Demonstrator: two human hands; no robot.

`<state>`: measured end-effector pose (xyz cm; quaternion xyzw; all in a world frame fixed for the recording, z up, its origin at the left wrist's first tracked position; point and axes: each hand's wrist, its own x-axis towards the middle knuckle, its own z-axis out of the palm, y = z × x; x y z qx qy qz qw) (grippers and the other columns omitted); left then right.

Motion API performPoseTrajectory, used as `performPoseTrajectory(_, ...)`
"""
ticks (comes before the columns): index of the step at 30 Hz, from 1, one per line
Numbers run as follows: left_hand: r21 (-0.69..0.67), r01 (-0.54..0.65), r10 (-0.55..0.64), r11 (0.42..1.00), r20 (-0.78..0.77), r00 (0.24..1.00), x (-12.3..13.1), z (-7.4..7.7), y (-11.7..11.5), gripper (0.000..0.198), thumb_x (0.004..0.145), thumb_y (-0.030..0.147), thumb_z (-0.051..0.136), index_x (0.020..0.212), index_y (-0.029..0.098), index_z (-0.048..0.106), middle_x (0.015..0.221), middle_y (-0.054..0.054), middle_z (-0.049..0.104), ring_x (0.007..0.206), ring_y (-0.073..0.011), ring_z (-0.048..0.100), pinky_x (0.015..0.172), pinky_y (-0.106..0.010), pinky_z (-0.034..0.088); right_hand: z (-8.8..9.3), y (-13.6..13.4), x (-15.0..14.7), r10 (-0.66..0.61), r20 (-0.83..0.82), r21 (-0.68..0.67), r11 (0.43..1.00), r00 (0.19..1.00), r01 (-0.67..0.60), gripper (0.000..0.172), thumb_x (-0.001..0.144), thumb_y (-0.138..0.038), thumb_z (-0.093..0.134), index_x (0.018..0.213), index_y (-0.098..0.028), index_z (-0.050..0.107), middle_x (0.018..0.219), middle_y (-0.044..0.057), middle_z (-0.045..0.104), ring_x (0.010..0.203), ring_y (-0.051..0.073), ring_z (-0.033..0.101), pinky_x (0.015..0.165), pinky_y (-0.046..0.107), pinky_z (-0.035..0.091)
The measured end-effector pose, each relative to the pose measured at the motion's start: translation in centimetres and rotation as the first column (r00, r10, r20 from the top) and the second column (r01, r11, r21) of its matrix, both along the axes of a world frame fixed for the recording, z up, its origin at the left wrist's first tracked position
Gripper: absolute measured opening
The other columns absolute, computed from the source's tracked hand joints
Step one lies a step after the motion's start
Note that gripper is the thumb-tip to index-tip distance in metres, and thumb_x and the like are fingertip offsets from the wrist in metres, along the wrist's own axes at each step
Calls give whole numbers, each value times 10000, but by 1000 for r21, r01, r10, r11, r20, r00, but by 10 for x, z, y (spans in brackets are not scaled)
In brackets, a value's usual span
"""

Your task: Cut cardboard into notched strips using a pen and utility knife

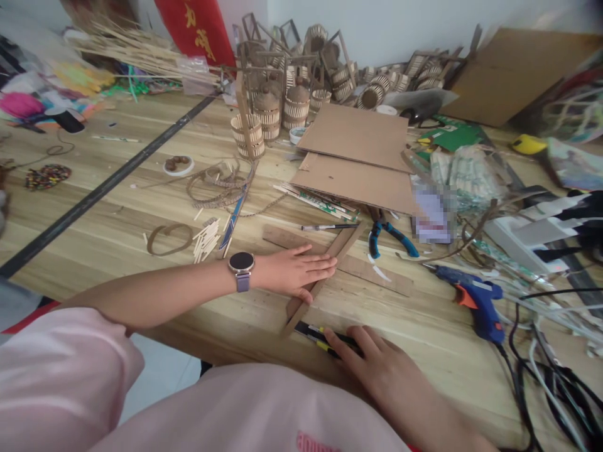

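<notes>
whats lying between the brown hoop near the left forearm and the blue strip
A loose pile of short pale sticks lies between the brown hoop and the blue strip, as the head view shows.

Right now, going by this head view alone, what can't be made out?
All in the head view:
- crosswise brown strip: partly hidden by the left hand
- cutter: rear end covered by the right hand
- shirt lettering: cut off by the bottom edge
- purple packet: print obscured by pixelation

the strip (321, 284) is brown, the cutter (311, 332) black-and-yellow.
</notes>
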<state>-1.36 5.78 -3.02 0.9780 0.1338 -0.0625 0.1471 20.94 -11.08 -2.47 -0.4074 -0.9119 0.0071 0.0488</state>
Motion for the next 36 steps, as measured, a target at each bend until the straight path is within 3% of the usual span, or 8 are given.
performPoseTrajectory(9,-49,-33,35,998,40,999,1,1,-1,601,1004,399,522,1557,257,332,1637,-71,250,1526,-210,206,1269,-435,96,-4,-5,-3,44,42,41,998,998,-45,424,924,-105,441,1319,-184,574,993,107,650,808,216,644,657,324,555)
performPoseTrajectory(15,-64,23,-17,998,85,996,-4,4,4,656,1011,437,502,1558,130,310,1644,-144,230,1540,-236,188,1256,-444,149,2,-9,28,50,-12,37,998,999,-50,356,981,-185,421,1276,-221,617,928,74,658,798,203,668,654,313,569)
performPoseTrajectory(18,-70,-125,135,990,162,977,-6,21,-1,590,992,450,542,1483,143,432,1564,-156,414,1464,-256,368,1180,-393,320,0,-7,54,-17,-52,95,995,999,22,349,1034,-283,382,1277,-231,627,941,69,674,823,184,674,695,297,566)
performPoseTrajectory(22,-17,-397,397,918,87,914,5,40,-26,388,946,516,588,1048,150,665,1066,-120,698,1018,-270,666,854,-366,528,-4,-2,79,-104,-37,158,982,994,109,457,1041,-381,394,1435,-182,510,984,89,701,874,206,670,754,328,556)
performPoseTrajectory(24,8,-430,429,903,-63,901,15,41,-39,459,884,587,636,951,134,665,901,-127,712,868,-304,696,685,-363,535,-6,2,83,-112,-25,159,981,993,115,492,1040,-399,398,1471,-172,468,1002,94,708,901,213,667,773,340,551)
performPoseTrajectory(27,15,-470,467,883,-129,875,25,37,-51,271,916,397,608,871,139,677,802,-121,719,782,-304,714,589,-333,491,-6,9,82,-102,-10,135,986,995,103,487,1029,-461,406,1419,-196,528,1035,101,707,923,217,667,771,348,551)
performPoseTrajectory(33,-22,-559,556,829,-86,827,6,48,-40,281,908,406,572,747,192,656,705,-55,702,651,-226,674,531,-286,399,-7,15,79,-107,-7,123,987,994,107,471,1018,-511,405,1310,-203,611,1103,125,702,1004,241,669,786,375,557)
performPoseTrajectory(36,127,-644,652,754,-26,758,-11,58,-29,303,963,413,519,822,179,650,748,-74,688,716,-243,674,572,-296,423,-9,17,79,-95,-5,97,991,996,95,453,1004,-511,447,1286,-202,619,1120,123,701,1014,240,670,789,372,563)
